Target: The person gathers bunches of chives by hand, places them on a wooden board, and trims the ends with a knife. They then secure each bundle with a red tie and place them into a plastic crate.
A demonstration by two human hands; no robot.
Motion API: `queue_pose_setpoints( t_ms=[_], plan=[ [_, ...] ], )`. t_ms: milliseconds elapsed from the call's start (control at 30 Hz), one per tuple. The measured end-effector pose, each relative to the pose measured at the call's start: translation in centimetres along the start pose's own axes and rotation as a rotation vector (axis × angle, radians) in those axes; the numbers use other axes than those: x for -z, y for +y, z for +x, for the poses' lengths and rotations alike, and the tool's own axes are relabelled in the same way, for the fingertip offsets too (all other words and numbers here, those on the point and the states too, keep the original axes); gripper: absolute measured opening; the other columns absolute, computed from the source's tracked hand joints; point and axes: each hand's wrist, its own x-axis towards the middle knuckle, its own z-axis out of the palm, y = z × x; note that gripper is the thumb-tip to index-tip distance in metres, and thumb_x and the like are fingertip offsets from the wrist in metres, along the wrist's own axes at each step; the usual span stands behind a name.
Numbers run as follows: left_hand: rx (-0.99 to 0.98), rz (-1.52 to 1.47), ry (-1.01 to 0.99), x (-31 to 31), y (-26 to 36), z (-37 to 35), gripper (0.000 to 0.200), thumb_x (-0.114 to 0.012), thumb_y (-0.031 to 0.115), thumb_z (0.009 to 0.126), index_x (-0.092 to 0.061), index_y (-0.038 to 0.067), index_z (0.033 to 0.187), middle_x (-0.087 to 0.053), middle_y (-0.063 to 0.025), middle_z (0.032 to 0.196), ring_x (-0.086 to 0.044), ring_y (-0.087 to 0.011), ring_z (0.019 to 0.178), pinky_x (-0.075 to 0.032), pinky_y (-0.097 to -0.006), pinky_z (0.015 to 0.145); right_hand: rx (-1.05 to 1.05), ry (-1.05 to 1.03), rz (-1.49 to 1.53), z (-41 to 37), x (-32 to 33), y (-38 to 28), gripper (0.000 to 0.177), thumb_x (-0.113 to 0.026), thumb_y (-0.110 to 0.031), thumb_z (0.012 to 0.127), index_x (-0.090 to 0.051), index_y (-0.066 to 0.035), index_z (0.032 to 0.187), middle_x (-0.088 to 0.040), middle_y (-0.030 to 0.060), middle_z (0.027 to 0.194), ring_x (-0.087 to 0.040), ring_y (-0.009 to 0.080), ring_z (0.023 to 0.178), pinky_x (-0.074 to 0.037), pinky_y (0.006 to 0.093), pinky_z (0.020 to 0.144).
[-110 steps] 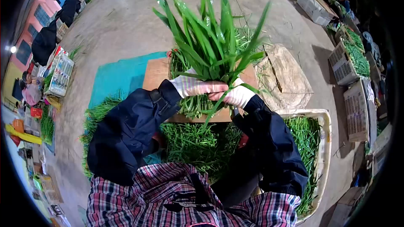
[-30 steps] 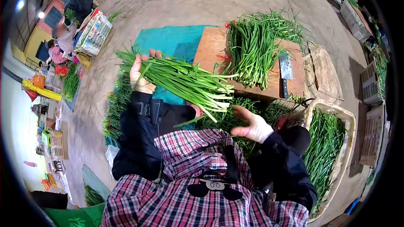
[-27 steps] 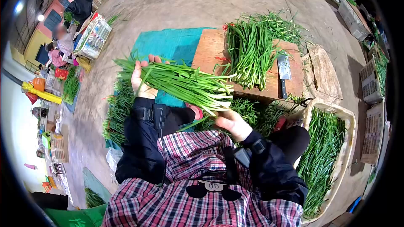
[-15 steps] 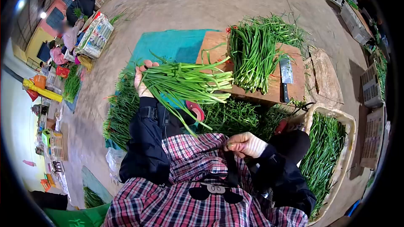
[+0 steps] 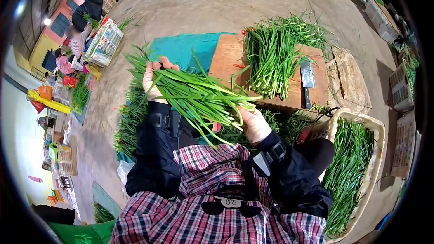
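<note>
A loose bunch of garlic chives stretches across in front of me between both hands. My left hand is wrapped round its leafy end, the fingertips curling over the top. At the pale stalk ends, my right hand is closed on the bunch, with its thumb on the near side and the other fingers partly hidden. Just beyond lies a thick pile of garlic chives on a wooden board. A cleaver with a black handle rests on the board, right of the pile.
To my right stands a pale crate filled with green leaves. Tied bunches lie at the left on a teal sheet. Loose greens lie below the board. A person is beside stacked crates at far left.
My right hand has come up from my lap and forward to the stalk ends, closing on them. The bunch has tilted, its leafy end now further left and up, in my left hand.
</note>
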Motion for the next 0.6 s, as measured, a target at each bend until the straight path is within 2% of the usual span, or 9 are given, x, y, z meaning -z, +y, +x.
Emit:
queue_pose_setpoints(
  t_ms=[33, 167, 267, 333, 367, 467, 500, 533, 600],
  plan=[
    [0.019, -0.024, -0.006, 0.2, 0.2, 0.2, 0.039, -0.043, 0.034, 0.097, -0.062, 0.009, 0.075, -0.062, -0.0066, 0.096, -0.059, -0.0253, 0.082, -0.05, -0.0438, 0.079, -0.037, 0.125, 0.021, 0.6, -0.2, 1.0, 0.022, -0.064, -0.013, 0.088, -0.061, 0.0, 0.105, -0.065, 0.006, 0.094, -0.064, 0.016, 0.075, -0.056, 0.0318, 0.058],
    [0.005, 0.017, -0.015, 1.7, 0.8, -0.1, 0.037, -0.045, 0.033, 0.096, -0.059, 0.009, 0.073, -0.061, -0.0058, 0.098, -0.059, -0.025, 0.083, -0.05, -0.0443, 0.079, -0.033, 0.092, 0.097, 0.7, -0.5, 2.5, 0.034, -0.078, -0.013, 0.076, -0.063, -0.004, 0.104, -0.065, 0.0003, 0.094, -0.06, 0.0109, 0.084, -0.048, 0.026, 0.076],
    [0.01, -0.081, 0.053, 3.4, 1.0, -0.3, 0.034, -0.048, 0.032, 0.095, -0.053, 0.009, 0.071, -0.06, -0.0069, 0.096, -0.057, -0.0267, 0.082, -0.05, -0.0434, 0.08, 0.068, 0.03, 0.078, -0.1, -1.1, 3.0, 0.032, -0.076, -0.017, 0.078, -0.065, -0.004, 0.105, -0.065, -0.0004, 0.093, -0.058, 0.0093, 0.08, -0.046, 0.0231, 0.071],
    [0.026, -0.265, 0.062, 4.2, 0.5, -0.4, 0.033, -0.048, 0.032, 0.095, -0.051, 0.009, 0.07, -0.058, -0.0073, 0.094, -0.055, -0.026, 0.081, -0.049, -0.0428, 0.079, 0.112, 0.008, 0.241, -0.4, -1.5, 3.8, 0.032, -0.075, -0.019, 0.079, -0.065, -0.004, 0.105, -0.064, -0.0014, 0.09, -0.055, 0.0077, 0.077, -0.043, 0.0232, 0.068],
    [0.006, -0.201, 0.174, 3.6, 0.1, -0.7, 0.031, -0.049, 0.03, 0.095, -0.047, 0.01, 0.071, -0.057, -0.0075, 0.094, -0.052, -0.0238, 0.079, -0.048, -0.0422, 0.077, 0.098, 0.012, 0.243, -0.6, -1.6, 3.7, 0.031, -0.074, -0.019, 0.079, -0.065, -0.004, 0.104, -0.064, -0.0018, 0.089, -0.054, 0.0074, 0.076, -0.043, 0.0233, 0.068],
    [0.011, -0.209, 0.073, 4.4, -0.5, -0.2, 0.028, -0.05, 0.028, 0.094, -0.044, 0.011, 0.073, -0.056, -0.0068, 0.095, -0.051, -0.0217, 0.078, -0.047, -0.0418, 0.076, 0.004, 0.053, 0.129, -0.9, -1.6, 2.7, 0.028, -0.074, -0.022, 0.081, -0.065, -0.005, 0.102, -0.063, -0.0034, 0.087, -0.054, 0.0073, 0.077, -0.043, 0.023, 0.069],
    [0.0, -0.199, 0.068, 4.3, -0.8, -0.4, 0.026, -0.053, 0.028, 0.093, -0.045, 0.011, 0.075, -0.057, -0.0059, 0.096, -0.052, -0.0203, 0.078, -0.047, -0.0412, 0.077, -0.012, 0.08, 0.118, -1.2, -1.0, 2.5, 0.036, -0.074, -0.024, 0.081, -0.061, -0.004, 0.107, -0.063, 0.0014, 0.096, -0.057, 0.0126, 0.088, -0.046, 0.0292, 0.079],
    [0.114, -0.38, 0.078, 4.2, -0.8, -0.7, 0.024, -0.056, 0.029, 0.092, -0.045, 0.012, 0.077, -0.058, -0.0037, 0.097, -0.053, -0.0188, 0.077, -0.048, -0.0405, 0.077, -0.029, 0.104, 0.107, -1.4, -0.6, 2.3, 0.043, -0.074, -0.026, 0.08, -0.058, -0.003, 0.113, -0.063, 0.0063, 0.105, -0.06, 0.018, 0.099, -0.049, 0.0354, 0.088],
    [0.145, -0.298, 0.014, 4.2, -0.8, -0.7, 0.024, -0.056, 0.029, 0.091, -0.046, 0.013, 0.077, -0.058, -0.0022, 0.097, -0.052, -0.0179, 0.077, -0.048, -0.0399, 0.078, -0.006, 0.073, 0.073, -0.7, 0.5, 3.2, 0.044, -0.073, -0.018, 0.081, -0.055, -0.002, 0.118, -0.062, 0.0078, 0.112, -0.06, 0.0165, 0.096, -0.051, 0.0335, 0.084]
  ],
)
